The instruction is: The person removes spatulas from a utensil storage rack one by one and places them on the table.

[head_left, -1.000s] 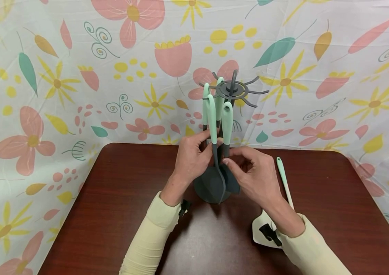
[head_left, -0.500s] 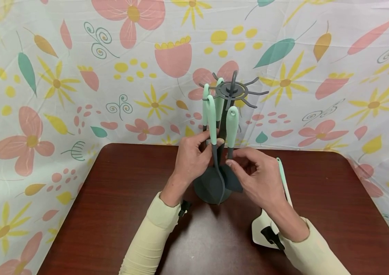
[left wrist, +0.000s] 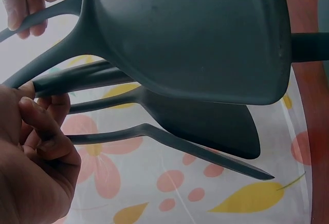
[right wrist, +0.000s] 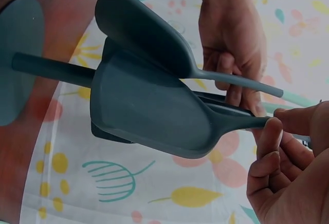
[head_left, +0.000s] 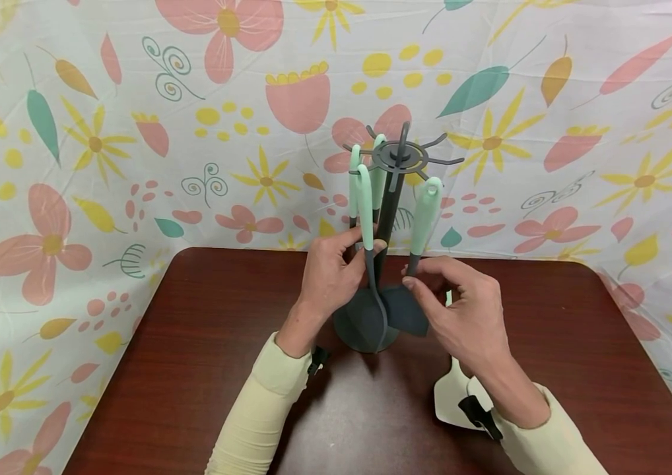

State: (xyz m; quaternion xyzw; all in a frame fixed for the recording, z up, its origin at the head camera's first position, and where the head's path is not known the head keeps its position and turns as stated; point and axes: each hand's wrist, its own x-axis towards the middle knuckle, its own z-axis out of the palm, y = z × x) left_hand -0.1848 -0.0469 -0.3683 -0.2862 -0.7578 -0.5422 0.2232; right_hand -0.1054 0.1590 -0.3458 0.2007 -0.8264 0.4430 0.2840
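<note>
Pinching a spatula's shaft (right wrist: 240, 125), the right grip (head_left: 471, 311) looks almost closed.

High up, the head camera looks forward and down across the glossy reddish-brown wood-grained surface (head_left: 336, 409); both wrist cameras sit close, turned sideways — sharing the straight dark-grey stand pole (right wrist: 54, 70).

Four grey utensils (head_left: 406, 310), one rack (head_left: 392, 204), two hands (head_left: 336, 274)
</note>
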